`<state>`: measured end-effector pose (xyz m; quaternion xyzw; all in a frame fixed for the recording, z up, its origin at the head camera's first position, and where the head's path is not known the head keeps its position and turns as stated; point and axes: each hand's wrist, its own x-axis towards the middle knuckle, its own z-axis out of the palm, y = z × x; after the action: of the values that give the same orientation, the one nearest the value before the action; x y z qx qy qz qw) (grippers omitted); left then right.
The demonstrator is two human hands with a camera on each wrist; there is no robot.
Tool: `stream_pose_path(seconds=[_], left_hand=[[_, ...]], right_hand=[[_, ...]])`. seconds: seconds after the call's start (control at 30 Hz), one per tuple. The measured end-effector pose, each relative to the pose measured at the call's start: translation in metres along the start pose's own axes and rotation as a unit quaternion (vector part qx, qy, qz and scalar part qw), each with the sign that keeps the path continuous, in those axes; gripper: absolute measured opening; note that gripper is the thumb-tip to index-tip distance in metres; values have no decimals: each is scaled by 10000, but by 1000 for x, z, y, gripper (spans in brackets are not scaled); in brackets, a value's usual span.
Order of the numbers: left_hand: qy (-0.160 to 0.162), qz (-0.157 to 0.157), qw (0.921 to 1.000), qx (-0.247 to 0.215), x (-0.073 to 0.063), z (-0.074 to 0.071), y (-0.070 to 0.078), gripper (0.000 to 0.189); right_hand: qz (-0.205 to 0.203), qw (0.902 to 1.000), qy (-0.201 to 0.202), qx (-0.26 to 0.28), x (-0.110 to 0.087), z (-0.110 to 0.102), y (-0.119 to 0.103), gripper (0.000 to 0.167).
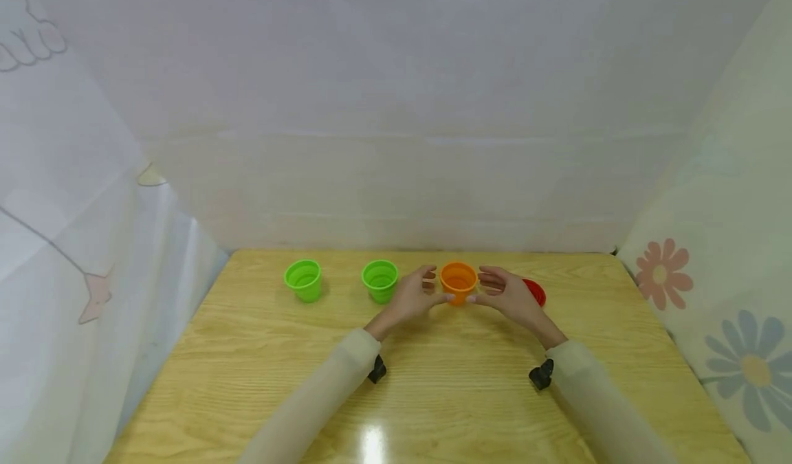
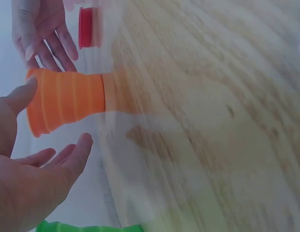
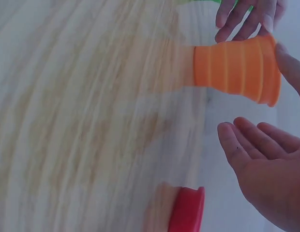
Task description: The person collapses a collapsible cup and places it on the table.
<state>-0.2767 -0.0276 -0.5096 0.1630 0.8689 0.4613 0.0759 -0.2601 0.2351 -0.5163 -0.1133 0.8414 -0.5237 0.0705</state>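
Note:
An orange ribbed collapsible cup stands upright, unfolded, on the wooden table, with a hand on either side of it. My left hand is at its left; the thumb overlaps the cup's rim in the left wrist view, while the other fingers are spread apart from its wall. On the opposite side, my right hand mirrors this, thumb by the rim and fingers loosely extended away from the cup. Neither hand grips it. Just beyond the right hand lies a low red folded cup, partly hidden by that hand.
Two green ribbed cups stand to the left: one close to my left hand, the other farther out. The wooden table ends at the back against a pale hanging sheet. Small black devices sit at both wrists.

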Motion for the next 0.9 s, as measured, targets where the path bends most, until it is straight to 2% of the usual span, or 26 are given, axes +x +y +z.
stream_pose_path(seconds=[0.23,0.6,0.9], left_hand=[[-316,47,9994,-167,8,3,-5,94],[-417,354,9982,-244,17,5,-14,82],[-396,255,9956,-814,19,4,-16,72]], right_hand=[[-86,9995,-192,217,8,3,13,91],[-74,9980,-240,578,15,10,17,88],[-134,9984,-182,526,19,13,16,84]])
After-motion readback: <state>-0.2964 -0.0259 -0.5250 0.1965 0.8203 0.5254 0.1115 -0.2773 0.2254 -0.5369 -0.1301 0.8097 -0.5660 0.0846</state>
